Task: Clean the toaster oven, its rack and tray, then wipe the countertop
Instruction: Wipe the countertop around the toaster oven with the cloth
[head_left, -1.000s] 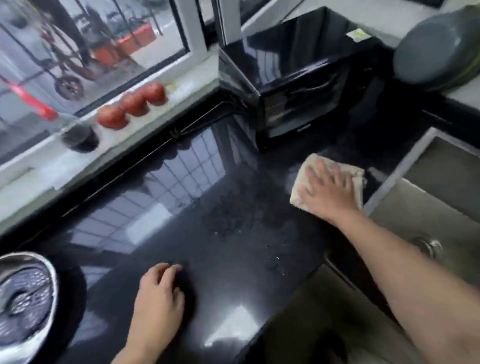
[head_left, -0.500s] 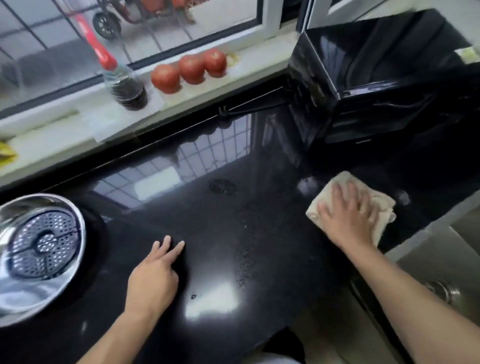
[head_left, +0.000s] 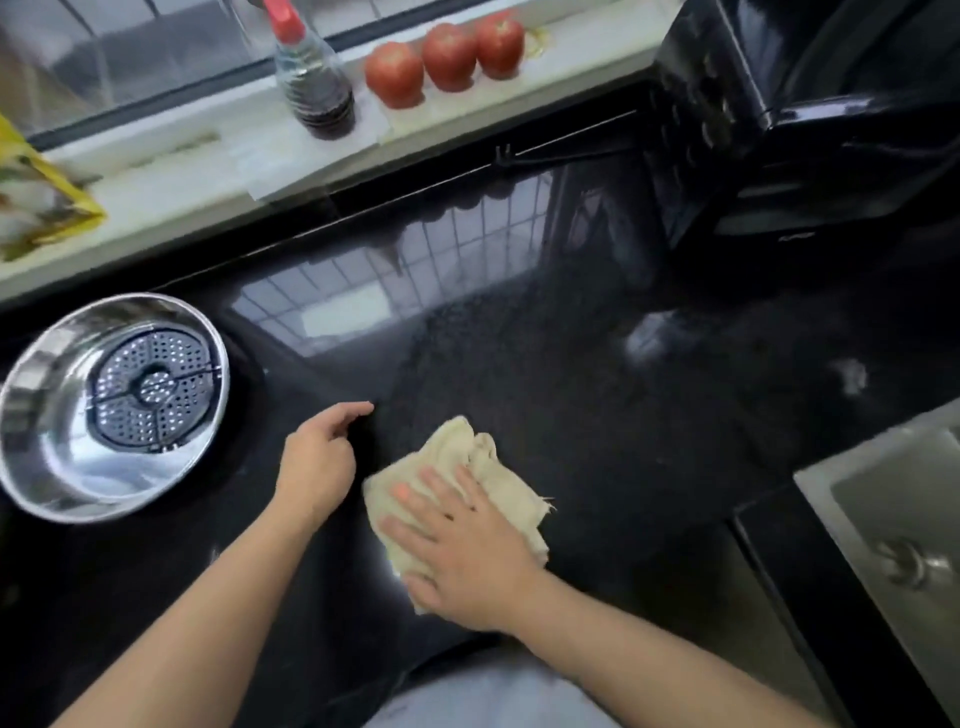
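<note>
Three tomatoes (head_left: 448, 56) on sill, right hand (head_left: 467, 551) flat on cloth (head_left: 483, 467), left hand (head_left: 317, 462) loosely curled, empty

The toaster oven (head_left: 810, 119) runs off the top-right corner. The right hand (head_left: 462, 551) hides much of the cloth (head_left: 467, 457). The sink (head_left: 893, 519) is cut by the right edge.

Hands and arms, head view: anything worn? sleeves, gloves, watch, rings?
Nothing worn that shows. Both forearms are bare right down to the bottom edge of the frame, so no sleeves are in view. The left hand and the right hand have no gloves, and neither wrist carries a watch or band. No rings are visible on the fingers. Nails look short and unpainted, though the picture is slightly blurred.
</note>
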